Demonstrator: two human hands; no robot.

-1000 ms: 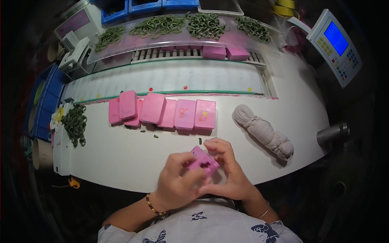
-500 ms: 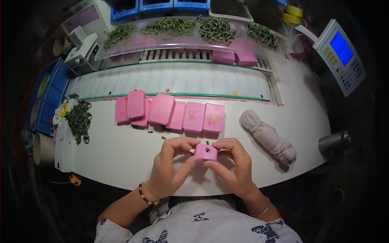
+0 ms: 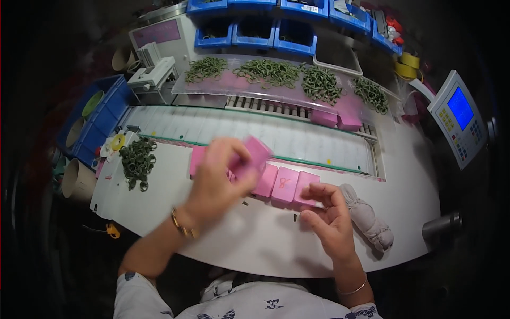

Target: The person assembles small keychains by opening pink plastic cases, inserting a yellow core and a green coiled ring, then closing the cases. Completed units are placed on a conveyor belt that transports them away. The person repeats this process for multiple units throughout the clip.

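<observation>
worktop [image 3: 255, 247] under all | pink-block row [image 3: 285, 184] behind both hands, crowding left side's reach | cloth roll [image 3: 367, 219] right of right hand | left hand [image 3: 211, 183]: grip clasps held block [image 3: 257, 154], tilted, long axis blurred | right hand [image 3: 331, 224]: grip released, farther off, row contact unclear | green scrap [image 3: 295, 217] beside it

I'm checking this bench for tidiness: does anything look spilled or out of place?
Yes, slightly: small dark green scraps lie loose on the white table, on the wearer's side of the pink blocks. They look like strays, apart from the heaped green rings at left.
</observation>
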